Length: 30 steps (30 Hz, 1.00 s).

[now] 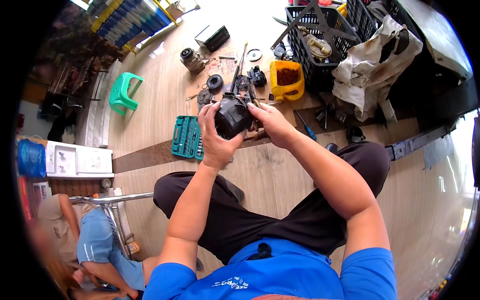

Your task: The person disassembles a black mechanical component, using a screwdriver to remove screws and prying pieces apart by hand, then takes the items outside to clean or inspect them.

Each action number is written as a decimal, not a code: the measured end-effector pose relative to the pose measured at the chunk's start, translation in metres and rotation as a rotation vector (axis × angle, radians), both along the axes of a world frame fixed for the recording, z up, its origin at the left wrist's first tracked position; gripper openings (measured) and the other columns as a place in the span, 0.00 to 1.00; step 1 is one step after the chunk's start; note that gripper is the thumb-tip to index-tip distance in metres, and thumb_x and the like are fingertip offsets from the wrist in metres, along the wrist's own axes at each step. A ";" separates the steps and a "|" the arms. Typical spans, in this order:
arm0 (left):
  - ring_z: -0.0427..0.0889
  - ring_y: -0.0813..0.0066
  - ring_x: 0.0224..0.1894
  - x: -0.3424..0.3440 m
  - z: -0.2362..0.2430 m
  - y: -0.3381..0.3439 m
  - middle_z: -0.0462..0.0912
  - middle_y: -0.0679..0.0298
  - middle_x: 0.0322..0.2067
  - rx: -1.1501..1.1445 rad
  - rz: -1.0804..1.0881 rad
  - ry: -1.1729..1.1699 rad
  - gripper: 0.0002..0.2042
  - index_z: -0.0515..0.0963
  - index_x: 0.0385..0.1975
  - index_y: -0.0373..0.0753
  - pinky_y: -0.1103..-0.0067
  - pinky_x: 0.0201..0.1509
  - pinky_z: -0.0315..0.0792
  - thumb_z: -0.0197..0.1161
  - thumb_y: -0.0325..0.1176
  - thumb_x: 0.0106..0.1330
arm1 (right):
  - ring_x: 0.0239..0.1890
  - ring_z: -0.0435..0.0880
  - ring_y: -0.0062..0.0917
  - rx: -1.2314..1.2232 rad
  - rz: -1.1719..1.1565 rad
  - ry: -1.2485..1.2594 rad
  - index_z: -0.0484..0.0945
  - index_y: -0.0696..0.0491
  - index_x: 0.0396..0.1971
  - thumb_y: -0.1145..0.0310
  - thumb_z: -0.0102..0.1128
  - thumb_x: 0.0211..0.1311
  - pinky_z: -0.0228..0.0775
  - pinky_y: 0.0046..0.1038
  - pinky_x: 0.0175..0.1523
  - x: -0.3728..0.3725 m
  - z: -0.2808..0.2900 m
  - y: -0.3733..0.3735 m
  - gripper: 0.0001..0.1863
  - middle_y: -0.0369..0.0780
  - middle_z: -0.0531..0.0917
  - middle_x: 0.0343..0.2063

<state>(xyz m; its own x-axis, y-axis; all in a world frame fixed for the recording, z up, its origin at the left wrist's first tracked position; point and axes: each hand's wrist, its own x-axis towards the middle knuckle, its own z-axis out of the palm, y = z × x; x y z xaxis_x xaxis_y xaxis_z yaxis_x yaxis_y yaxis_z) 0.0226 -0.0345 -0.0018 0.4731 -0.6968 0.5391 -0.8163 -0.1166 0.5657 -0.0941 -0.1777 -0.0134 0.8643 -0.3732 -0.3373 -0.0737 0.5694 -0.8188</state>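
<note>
Both my hands are closed round a black, rounded housing [231, 115] above the work spread on the floor. My left hand [214, 134] grips its left side; my right hand [270, 124] grips its right, with the thumb near the upper edge. A slim shaft or tool stands up behind the housing, partly hidden. Nearby lie a black ring [214, 82], dark metal parts [256, 75], a teal socket set case [185, 137], a blue-handled screwdriver [309, 131] and a cut yellow jug [291, 79] with rust-brown contents.
A green stool [123, 93] stands left, a white board or cabinet [79, 160] beyond it. Black crates [321, 62] with pale cloth [367, 67] are at right. A cylindrical part [193, 60] and black box [212, 37] lie farther off. Another person [93, 235] sits at lower left beside metal tubing.
</note>
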 end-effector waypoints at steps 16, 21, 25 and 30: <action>0.71 0.69 0.59 -0.016 -0.014 -0.011 0.68 0.56 0.58 -0.268 -0.185 0.967 0.44 0.48 0.68 0.35 0.74 0.64 0.66 0.73 0.31 0.58 | 0.28 0.78 0.13 0.306 -0.012 -0.317 0.70 0.47 0.53 0.57 0.50 0.74 0.70 0.18 0.29 0.006 -0.051 -0.011 0.15 0.30 0.81 0.35; 0.76 0.68 0.55 -0.015 -0.014 -0.010 0.71 0.57 0.55 -0.426 -0.205 1.341 0.31 0.53 0.65 0.37 0.73 0.60 0.72 0.63 0.31 0.68 | 0.40 0.79 0.16 0.188 0.060 -0.322 0.68 0.49 0.55 0.59 0.53 0.73 0.73 0.21 0.39 0.005 -0.032 -0.004 0.16 0.32 0.78 0.44; 0.80 0.72 0.46 -0.015 -0.011 -0.013 0.75 0.59 0.49 -0.462 -0.174 1.525 0.33 0.52 0.62 0.37 0.75 0.50 0.78 0.67 0.28 0.62 | 0.41 0.79 0.17 0.136 0.075 -0.321 0.68 0.50 0.54 0.60 0.54 0.72 0.75 0.23 0.41 0.003 -0.038 -0.004 0.16 0.33 0.78 0.44; 0.81 0.70 0.45 -0.010 -0.005 -0.008 0.74 0.58 0.47 -0.336 -0.008 1.448 0.39 0.50 0.63 0.37 0.75 0.47 0.80 0.72 0.28 0.58 | 0.39 0.81 0.20 0.056 0.105 -0.170 0.70 0.52 0.51 0.60 0.56 0.71 0.76 0.25 0.42 0.004 -0.031 -0.001 0.16 0.34 0.80 0.40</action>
<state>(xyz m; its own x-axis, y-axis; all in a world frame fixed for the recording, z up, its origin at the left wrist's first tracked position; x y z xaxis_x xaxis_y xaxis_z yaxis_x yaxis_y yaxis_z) 0.0125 -0.0428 -0.0066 0.7229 -0.6430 -0.2530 0.4655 0.1827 0.8660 -0.0901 -0.1783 -0.0447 0.9437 -0.2630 -0.2006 0.0018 0.6106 -0.7919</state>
